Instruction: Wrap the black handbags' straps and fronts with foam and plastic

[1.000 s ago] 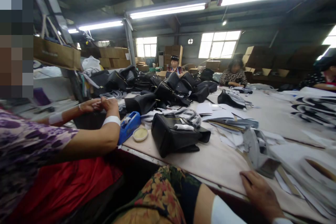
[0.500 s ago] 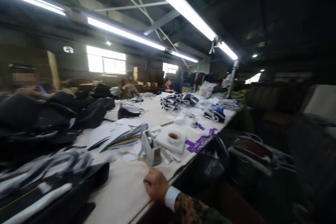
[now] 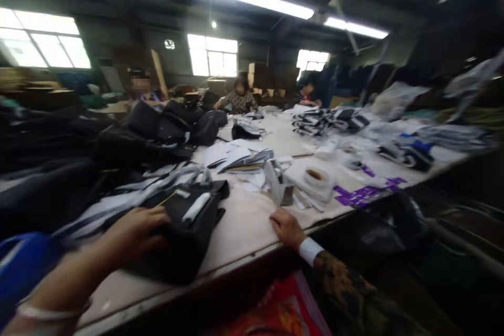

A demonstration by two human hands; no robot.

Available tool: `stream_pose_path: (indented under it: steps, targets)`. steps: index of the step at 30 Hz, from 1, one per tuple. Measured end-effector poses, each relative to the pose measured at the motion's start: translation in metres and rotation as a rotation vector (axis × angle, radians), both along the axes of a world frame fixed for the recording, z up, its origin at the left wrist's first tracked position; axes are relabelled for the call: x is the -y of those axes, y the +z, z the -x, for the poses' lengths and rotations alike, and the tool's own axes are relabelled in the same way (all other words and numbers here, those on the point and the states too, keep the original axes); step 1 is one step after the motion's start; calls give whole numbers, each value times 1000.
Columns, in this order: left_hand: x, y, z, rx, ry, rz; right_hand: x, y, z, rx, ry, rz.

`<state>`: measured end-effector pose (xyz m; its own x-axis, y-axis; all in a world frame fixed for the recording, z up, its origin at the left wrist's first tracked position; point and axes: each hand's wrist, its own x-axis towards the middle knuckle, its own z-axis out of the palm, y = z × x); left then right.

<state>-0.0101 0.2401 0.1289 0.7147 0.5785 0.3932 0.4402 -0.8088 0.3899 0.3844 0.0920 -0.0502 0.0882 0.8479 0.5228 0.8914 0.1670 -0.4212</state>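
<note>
My right hand [image 3: 286, 228] rests palm down on the beige table [image 3: 252, 220] near its front edge, fingers slightly bent and holding nothing. It lies just below a grey tape dispenser [image 3: 279, 188]. My sleeve is dark and floral with a white cuff. My left hand is out of view. A bare arm with a wristband comes in from the lower left; it belongs to a co-worker, whose hand [image 3: 136, 231] lies on a black bag [image 3: 192, 236]. The bag lies flat with white strips on top.
A blurred blue dispenser [image 3: 19, 265] sits at the far left. Black bags [image 3: 157, 126] are piled at the back left, with papers [image 3: 240, 160], a small dish [image 3: 315, 174] and purple strips [image 3: 356, 195] to the right. Three people sit at the far side. A black bin bag [image 3: 389, 220] hangs off the table's right edge.
The view swung right, then partly back left. The co-worker's hand and the black bag have come into view at lower left. My right hand stays on the table edge.
</note>
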Motion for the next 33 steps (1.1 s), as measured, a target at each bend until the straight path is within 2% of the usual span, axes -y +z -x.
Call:
stream_pose_path:
  steps: [2,3,7,9,11,12,15,17,19,22,24,26,28,33]
  targets:
    - [0,1,13,-221,-113,92,0,-3,-4,-52,42,29]
    - [2,1,11,-255,-138,128,0,-4,-5,-72,57,44]
    - [19,1,-16,-80,-84,121,5,-3,-8,-112,64,78]
    - [31,0,-20,27,-49,84,6,-1,-9,-126,59,92]
    - [40,-4,-9,153,79,16,6,-2,-11,-152,46,105]
    - [42,-8,1,218,198,-26,5,-2,-10,-173,31,109]
    - [46,-33,35,394,682,-91,2,0,4,-250,-25,121]
    - [47,-53,51,446,886,-52,0,5,27,-376,1,184]
    - [46,-70,58,470,964,-72,-1,14,57,-612,121,319]
    - [42,-84,57,527,1051,-135,-4,31,103,-945,367,502]
    - [38,-90,55,590,1118,-30,-5,41,125,-1063,498,547]
    - [35,-95,54,631,1125,168,-6,50,138,-1134,592,540]
    - [34,-99,54,654,1068,318,-8,61,143,-1178,659,513]
    - [29,-89,40,685,984,341,-29,98,132,-1151,665,385]
